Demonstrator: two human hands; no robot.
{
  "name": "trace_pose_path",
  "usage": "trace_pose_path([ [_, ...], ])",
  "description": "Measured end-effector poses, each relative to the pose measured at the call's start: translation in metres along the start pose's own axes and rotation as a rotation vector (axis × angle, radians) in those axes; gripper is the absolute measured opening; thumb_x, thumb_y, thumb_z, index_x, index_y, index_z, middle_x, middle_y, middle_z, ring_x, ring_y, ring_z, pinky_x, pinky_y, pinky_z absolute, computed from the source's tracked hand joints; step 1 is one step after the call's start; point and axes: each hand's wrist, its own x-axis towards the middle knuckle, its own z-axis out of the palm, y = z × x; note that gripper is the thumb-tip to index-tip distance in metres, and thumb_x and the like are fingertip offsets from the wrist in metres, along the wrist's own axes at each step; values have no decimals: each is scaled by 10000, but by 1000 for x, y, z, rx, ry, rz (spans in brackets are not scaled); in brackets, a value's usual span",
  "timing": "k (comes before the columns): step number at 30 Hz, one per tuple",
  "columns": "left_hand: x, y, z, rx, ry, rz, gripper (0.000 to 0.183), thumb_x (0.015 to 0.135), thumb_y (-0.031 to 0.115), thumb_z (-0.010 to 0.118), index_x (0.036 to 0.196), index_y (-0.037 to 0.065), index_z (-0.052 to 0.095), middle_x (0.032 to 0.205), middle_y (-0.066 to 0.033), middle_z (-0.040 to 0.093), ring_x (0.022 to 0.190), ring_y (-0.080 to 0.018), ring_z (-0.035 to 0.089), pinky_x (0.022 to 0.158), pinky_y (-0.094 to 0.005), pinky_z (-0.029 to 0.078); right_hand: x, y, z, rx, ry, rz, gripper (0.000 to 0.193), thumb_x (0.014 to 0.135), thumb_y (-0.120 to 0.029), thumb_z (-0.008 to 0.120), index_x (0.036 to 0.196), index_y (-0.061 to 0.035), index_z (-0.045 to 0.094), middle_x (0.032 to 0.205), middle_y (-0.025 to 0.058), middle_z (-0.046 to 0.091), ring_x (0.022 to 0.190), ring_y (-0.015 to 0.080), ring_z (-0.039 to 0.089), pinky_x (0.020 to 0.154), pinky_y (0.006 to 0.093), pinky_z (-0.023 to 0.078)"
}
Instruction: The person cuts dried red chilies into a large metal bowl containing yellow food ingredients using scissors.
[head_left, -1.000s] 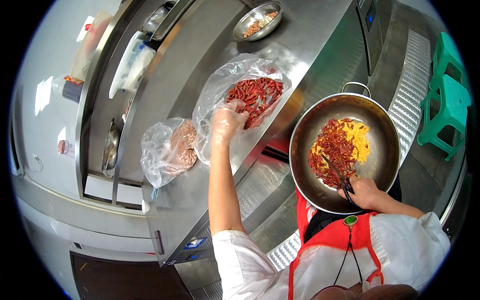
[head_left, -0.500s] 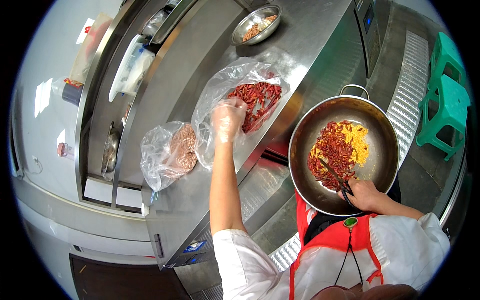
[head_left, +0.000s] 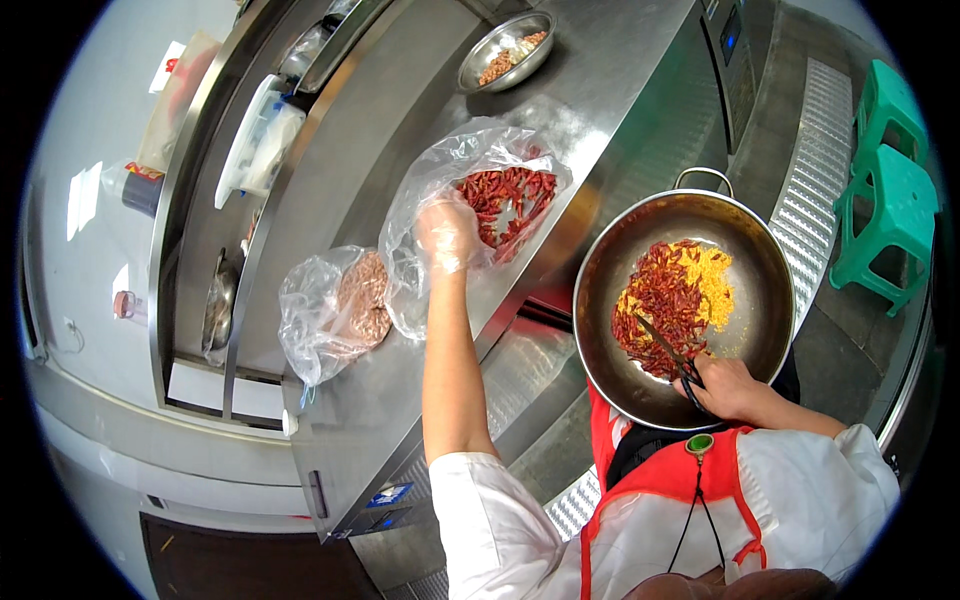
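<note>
Right hand [head_left: 722, 388] grasping black scissors [head_left: 687, 370] over near side of pan [head_left: 765, 300], blades on red chillies [head_left: 655, 290]. Gloved left hand [head_left: 447, 235] at clear bag [head_left: 422, 182] near front edge of counter [head_left: 620, 60], bagged chillies [head_left: 485, 190] just right; grip hidden, can't tell.

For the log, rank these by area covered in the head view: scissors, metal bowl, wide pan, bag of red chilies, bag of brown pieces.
Largest to smallest:
1. Wide pan
2. Bag of red chilies
3. Bag of brown pieces
4. Metal bowl
5. Scissors, partly hidden
</note>
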Motion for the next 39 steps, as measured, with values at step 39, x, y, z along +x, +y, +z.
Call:
trace_pose_path([
  [39,-252,76,47,-1069,-920,-153,170,909,167,489,828,18,504,721,-23,500,690,-109,416,625,-298,401,0,-9,-12,-17,-97,40,688,851,-594,440,938,88,464,787,275,606,770,403,615,718,474,462],
])
